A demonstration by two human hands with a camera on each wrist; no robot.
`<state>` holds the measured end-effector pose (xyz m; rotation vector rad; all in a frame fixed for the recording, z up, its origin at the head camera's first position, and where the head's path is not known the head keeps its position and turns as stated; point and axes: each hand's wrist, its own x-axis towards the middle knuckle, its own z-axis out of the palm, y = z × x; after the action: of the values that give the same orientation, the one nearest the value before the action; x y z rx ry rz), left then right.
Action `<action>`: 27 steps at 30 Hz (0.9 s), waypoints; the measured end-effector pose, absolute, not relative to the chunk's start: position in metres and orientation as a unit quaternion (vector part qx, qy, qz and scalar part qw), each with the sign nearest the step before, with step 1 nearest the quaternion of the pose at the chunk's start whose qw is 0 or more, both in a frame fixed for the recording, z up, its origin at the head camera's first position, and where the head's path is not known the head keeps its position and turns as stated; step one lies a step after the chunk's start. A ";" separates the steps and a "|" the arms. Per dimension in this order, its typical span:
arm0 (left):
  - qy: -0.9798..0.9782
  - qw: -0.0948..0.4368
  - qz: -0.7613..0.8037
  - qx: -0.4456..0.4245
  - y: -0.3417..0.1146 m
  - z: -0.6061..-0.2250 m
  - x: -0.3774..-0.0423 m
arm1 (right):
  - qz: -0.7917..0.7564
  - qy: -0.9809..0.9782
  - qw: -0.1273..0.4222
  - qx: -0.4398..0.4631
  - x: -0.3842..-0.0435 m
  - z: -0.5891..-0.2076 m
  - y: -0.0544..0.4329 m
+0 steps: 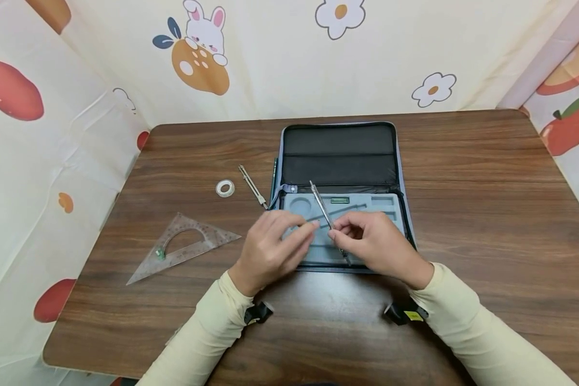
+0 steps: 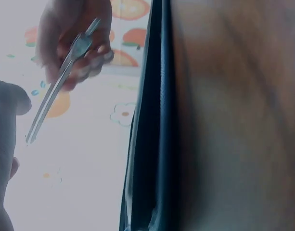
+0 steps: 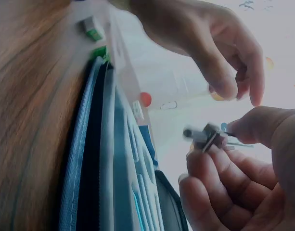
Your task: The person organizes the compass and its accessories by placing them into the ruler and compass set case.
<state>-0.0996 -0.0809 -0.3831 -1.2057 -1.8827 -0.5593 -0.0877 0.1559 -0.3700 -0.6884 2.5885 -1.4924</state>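
The counter (image 1: 477,187) carries an open case (image 1: 340,142) at the centre of the frame. Over the case's lower half, the right hand (image 1: 383,241) pinches a compass (image 1: 321,206); the left hand (image 1: 274,247) is close by, fingers loosely bent, gripping nothing. The metal compass looks light, stiff and slick, its tips probably delicate; the hinge end seems the surest hold. The left-wrist view shows the paired legs and hinge plainly; the head view blurs both.
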 end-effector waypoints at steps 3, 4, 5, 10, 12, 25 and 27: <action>-0.768 0.411 -0.207 -0.445 -0.085 -0.382 -0.102 | -0.412 0.867 -0.039 -0.276 -0.087 -0.373 0.155; -0.777 0.405 -0.202 -0.438 -0.086 -0.382 -0.102 | -0.386 0.872 -0.065 -0.294 -0.087 -0.373 0.154; -0.786 0.396 -0.195 -0.433 -0.087 -0.382 -0.103 | -0.361 0.874 -0.092 -0.311 -0.087 -0.374 0.154; -0.831 0.328 -0.166 -0.417 -0.089 -0.384 -0.105 | -0.291 0.866 -0.162 -0.373 -0.088 -0.377 0.154; -0.843 0.308 -0.165 -0.410 -0.090 -0.385 -0.106 | -0.282 0.864 -0.173 -0.380 -0.090 -0.377 0.156; -0.857 0.270 -0.234 -0.372 -0.090 -0.392 -0.107 | -0.259 0.878 -0.136 -0.380 -0.106 -0.376 0.181; -0.859 0.264 -0.245 -0.364 -0.091 -0.394 -0.107 | -0.261 0.883 -0.116 -0.374 -0.109 -0.377 0.185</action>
<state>-0.1067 -0.0906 -0.3941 -0.9833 -2.3215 -0.6630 -0.1089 0.1854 -0.3767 -1.2697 2.9980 -0.8856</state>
